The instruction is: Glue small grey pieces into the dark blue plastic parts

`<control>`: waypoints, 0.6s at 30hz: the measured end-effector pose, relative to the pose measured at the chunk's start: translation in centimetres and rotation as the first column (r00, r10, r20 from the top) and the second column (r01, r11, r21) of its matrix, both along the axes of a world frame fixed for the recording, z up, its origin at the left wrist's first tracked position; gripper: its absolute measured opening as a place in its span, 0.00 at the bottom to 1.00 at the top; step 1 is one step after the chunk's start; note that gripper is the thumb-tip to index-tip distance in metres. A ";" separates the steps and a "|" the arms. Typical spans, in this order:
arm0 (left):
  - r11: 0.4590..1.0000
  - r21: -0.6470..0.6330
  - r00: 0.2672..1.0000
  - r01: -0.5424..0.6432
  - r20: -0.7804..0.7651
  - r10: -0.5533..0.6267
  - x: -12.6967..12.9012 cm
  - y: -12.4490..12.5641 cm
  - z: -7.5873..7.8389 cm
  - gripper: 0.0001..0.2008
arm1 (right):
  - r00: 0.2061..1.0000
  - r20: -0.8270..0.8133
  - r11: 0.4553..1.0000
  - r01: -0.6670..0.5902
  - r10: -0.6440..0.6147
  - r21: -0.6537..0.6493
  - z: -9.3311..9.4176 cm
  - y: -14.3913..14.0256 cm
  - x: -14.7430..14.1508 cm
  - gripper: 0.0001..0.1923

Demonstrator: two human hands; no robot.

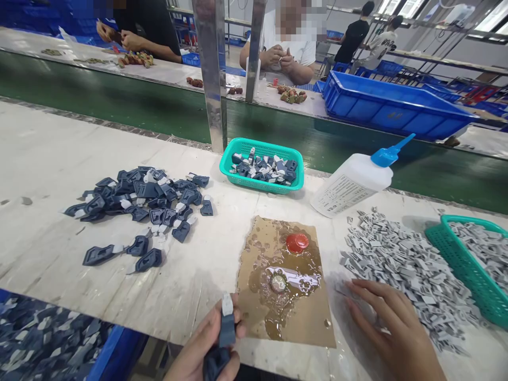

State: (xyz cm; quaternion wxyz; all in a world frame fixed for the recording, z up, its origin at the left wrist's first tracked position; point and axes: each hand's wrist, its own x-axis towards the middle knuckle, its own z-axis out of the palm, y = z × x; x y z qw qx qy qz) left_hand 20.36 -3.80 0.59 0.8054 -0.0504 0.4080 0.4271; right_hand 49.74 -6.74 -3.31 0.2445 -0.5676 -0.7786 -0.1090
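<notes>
My left hand [212, 336] is closed around a dark blue-grey plastic part [227, 330] with a light grey tip [227, 304] pointing up, beside the brown sheet's near left corner. Over the table to the right of the sheet, my right hand [387, 320] has its fingers stretched out and slightly apart. A thin grey sliver shows by its fingertips; whether they touch it is unclear. The brown sheet [254, 317] is wet with clear liquid and bears a red cap [297, 243] and a round disc [278, 283]. Small grey pieces [405, 264] lie heaped beyond my right hand.
Dark parts with light tips form a pile [146, 196] at left. A green basket [262, 185] holds more; another [456, 264] holds grey pieces. A white bottle [353, 182] stands behind the sheet. A blue bin [115, 352] sits lower left. People work across the green strip.
</notes>
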 end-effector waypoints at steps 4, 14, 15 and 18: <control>1.000 -0.022 1.000 0.011 -0.010 -0.011 0.1 -0.1 -0.6 0.19 | 1.000 -0.022 0.999 -0.005 0.004 -0.047 0.1 1.0 0.3 0.10; 0.984 0.109 0.980 0.141 0.124 -0.155 -0.1 -0.7 -1.0 0.19 | 0.988 0.075 0.990 -0.134 0.137 -0.047 -1.1 1.0 2.2 0.20; 0.980 0.137 0.980 0.143 0.120 -0.160 -0.2 -0.8 -1.1 0.18 | 0.993 0.048 0.993 -0.109 0.111 -0.040 -0.8 1.0 2.0 0.19; 0.971 0.201 0.980 0.132 0.117 -0.158 -0.4 -1.1 -1.2 0.15 | 0.996 -0.063 0.998 -0.060 0.059 -0.013 0.6 1.7 0.2 0.16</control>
